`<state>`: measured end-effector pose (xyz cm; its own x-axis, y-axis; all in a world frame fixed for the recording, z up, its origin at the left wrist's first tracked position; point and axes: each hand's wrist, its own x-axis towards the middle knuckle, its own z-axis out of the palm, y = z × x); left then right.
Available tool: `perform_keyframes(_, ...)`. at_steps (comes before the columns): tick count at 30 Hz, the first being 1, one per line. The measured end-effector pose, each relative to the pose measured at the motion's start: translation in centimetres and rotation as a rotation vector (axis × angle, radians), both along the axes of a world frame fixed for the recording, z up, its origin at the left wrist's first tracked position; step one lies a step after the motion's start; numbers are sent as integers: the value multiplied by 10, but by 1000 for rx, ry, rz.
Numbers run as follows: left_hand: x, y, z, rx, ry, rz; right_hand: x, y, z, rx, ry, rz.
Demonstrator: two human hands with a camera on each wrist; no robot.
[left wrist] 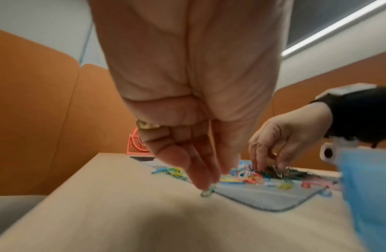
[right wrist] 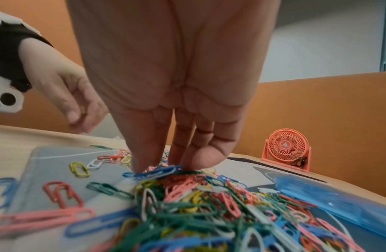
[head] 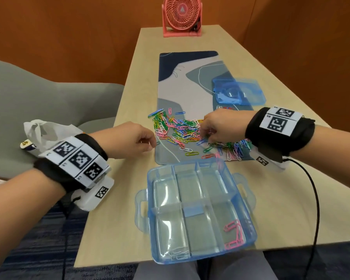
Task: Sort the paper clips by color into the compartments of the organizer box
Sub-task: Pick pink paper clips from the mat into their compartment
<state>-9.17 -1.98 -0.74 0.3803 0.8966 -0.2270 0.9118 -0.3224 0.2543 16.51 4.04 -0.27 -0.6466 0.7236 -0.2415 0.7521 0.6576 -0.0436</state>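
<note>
Closest to the head camera sits the blue organizer box (head: pixel 200 257), open at the near table (head: pixel 109 229) edge. Pink clips (head: pixel 233 234) lie in its near right compartment and a few white clips (head: pixel 178 252) in its near left one; the other compartments look bare. Beyond it, on the mat (head: pixel 188 81), the mixed pile of clips (head: pixel 182 130) spreads from left to right (green, blue, pink, yellow, white, all tangled).

In the right wrist view the right hand (right wrist: pixel 172 85) reaches down into the pile, thumb and fingers drawn together with their tips on a blue clip (right wrist: pixel 153 173) lying on top; whether it is pinched or only touched I cannot tell. The left hand (left wrist: pixel 187 88) hovers at the mat's left edge with fingers brought to a point. A small greenish clip (left wrist: pixel 207 192) hangs at its fingertips (left wrist: pixel 200 180), apparently pinched, though that wrist view is blurred.

Farther back on the mat rests the box's blue lid (head: pixel 238 90). A pink fan (head: pixel 181 16) stands at the far end of the table. A grey chair (head: pixel 38 102) with a white bag (head: pixel 40 134) on it is to the left.
</note>
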Motion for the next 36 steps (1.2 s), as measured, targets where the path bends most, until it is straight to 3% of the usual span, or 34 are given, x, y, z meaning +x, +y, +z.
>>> perform_keyframes(5,26,10,-18,84,39,-149,6,-5,-6,-16,26,16)
perform_keyframes(8,41,15,-25,65,130,-221,7,-8,-8,-14,59,24)
perform_keyframes(11,50,19,-24,45,117,-267,9,-9,-10,-13,85,11)
perform_keyframes(21,51,23,-19,146,32,-128,11,-6,-7,-6,134,-39)
perform_keyframes(27,41,18,-15,99,-22,-104,13,-14,1,38,221,-19)
perform_keyframes(30,37,14,-15,60,6,-141,13,-35,17,-103,315,4)
perform_keyframes(33,36,13,-17,70,41,-171,10,-54,19,-270,208,47)
perform_keyframes(36,42,12,-18,95,52,-163,13,-58,10,-302,167,38)
